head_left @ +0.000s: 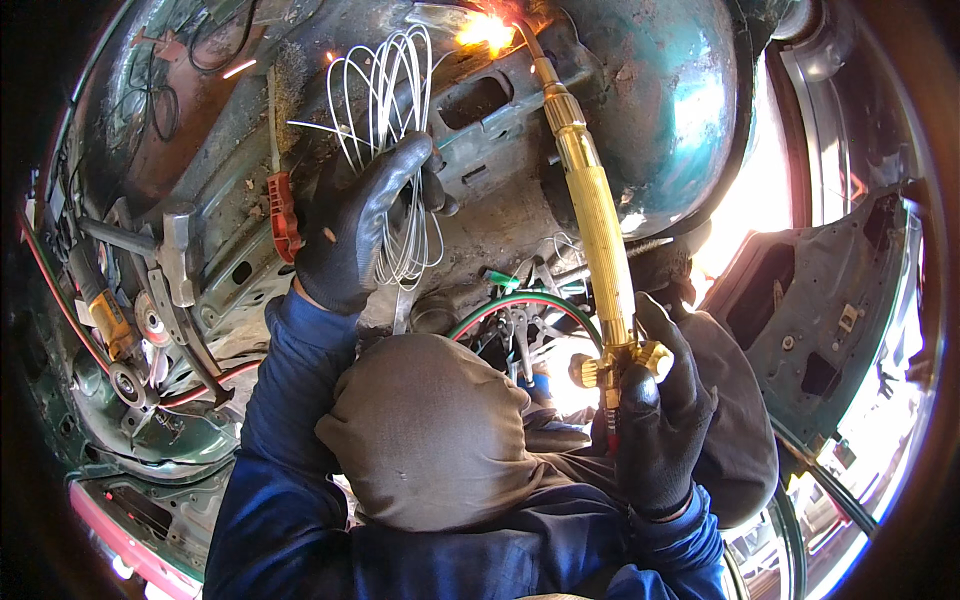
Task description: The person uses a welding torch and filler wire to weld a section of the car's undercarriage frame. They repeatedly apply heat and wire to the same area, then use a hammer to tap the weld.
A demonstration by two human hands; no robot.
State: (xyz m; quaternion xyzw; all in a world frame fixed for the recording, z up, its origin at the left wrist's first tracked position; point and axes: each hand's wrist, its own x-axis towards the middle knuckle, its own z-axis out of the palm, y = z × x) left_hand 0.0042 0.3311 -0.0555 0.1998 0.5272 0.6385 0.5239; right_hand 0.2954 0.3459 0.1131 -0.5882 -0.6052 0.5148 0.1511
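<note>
My left hand (365, 215), in a black glove, is closed around a loose coil of thin, pale welding wire (385, 85). The loops stand above and below the fist, and one loose end sticks out to the left. In my right hand (665, 410), also gloved in black, is a brass gas torch (600, 220), gripped low by its valve knobs. The torch points upward, and its bent tip meets a bright orange flame (487, 33) at the green metal car body (660, 90). Glare hides the exact spot where the tip meets the metal.
A red-handled wire brush (283, 215), a hammer (180, 250) and an angle grinder (112, 318) lie at left. Red and green hoses (525, 298) curve past locking pliers (523, 340) in the middle. Sparks fly at upper left. A bare metal panel (825, 300) stands at right.
</note>
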